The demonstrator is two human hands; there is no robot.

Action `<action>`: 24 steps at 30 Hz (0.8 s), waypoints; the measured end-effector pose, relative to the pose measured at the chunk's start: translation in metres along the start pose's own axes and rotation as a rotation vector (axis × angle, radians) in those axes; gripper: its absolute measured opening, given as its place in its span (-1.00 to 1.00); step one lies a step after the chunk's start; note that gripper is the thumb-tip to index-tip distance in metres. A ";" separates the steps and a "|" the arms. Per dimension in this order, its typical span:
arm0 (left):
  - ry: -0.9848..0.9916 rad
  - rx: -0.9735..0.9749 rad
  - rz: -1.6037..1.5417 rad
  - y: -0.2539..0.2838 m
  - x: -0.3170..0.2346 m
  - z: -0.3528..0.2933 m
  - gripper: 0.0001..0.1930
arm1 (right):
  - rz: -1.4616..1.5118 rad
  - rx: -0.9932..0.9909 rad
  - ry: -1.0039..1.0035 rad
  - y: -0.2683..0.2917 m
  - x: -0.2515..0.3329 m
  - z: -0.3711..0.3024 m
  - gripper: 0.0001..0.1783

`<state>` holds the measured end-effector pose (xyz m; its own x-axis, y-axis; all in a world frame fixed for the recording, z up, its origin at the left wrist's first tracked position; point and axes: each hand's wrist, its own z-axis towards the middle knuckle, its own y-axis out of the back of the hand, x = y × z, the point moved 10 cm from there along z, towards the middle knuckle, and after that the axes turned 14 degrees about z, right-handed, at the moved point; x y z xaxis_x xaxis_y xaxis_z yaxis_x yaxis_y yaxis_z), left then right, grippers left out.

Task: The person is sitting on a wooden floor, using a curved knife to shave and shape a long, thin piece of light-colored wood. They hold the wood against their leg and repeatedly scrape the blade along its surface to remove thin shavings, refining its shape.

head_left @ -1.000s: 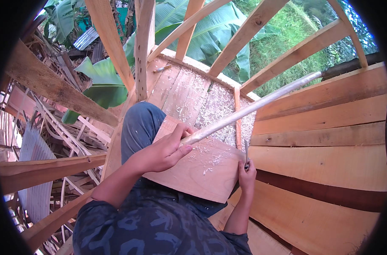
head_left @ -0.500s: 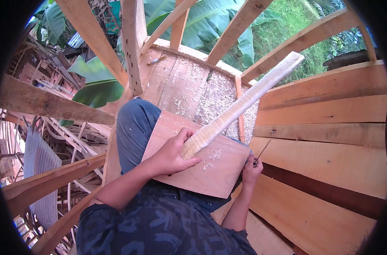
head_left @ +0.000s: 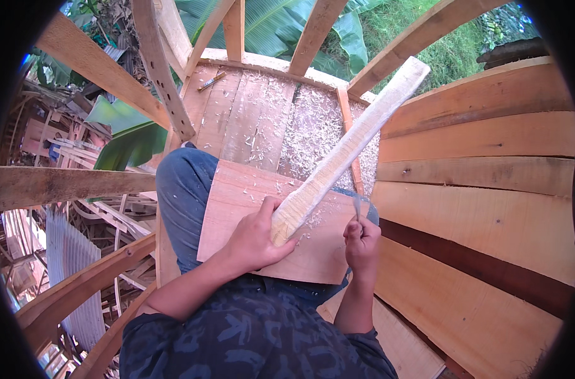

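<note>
My left hand [head_left: 259, 237] is wrapped round the lower end of a long, pale, whittled wooden stick [head_left: 347, 155], which slants up and away to the right. Under it, a flat wooden board [head_left: 234, 208] lies across my lap, with curls of shaving on its surface. In my closed right hand [head_left: 363, 245], over the board's right edge, is a small knife [head_left: 358, 206]. Its thin grey blade points up, somewhat blurred, and my fingers hide the handle. The blade is apart from the stick.
Wood shavings [head_left: 316, 129] cover much of the plank floor [head_left: 227, 136] ahead. A thin wooden strip [head_left: 349, 139] crosses them. A pencil-like yellowish stick [head_left: 212, 81] lies at the far left. Slatted plank walls [head_left: 477, 208] stand close on my right, and wooden posts [head_left: 158, 69] rise on the left.
My right hand has moved inward over the board's right edge, and the knife blade has swung to point up. The view has shifted slightly; my left hand still grips the stick.
</note>
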<state>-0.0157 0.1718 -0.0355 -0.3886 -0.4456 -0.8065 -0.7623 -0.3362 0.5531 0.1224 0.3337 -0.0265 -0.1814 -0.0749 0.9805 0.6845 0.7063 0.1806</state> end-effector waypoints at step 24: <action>0.044 0.331 -0.220 -0.004 0.024 -0.005 -0.44 | -0.659 -0.344 -0.112 0.103 -0.006 0.074 -0.31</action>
<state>-0.0195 0.1584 -0.0554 -0.1808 -0.4300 -0.8845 -0.9532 -0.1450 0.2653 0.1415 0.4590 -0.0192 -0.6881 -0.3209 0.6509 0.5881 0.2789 0.7592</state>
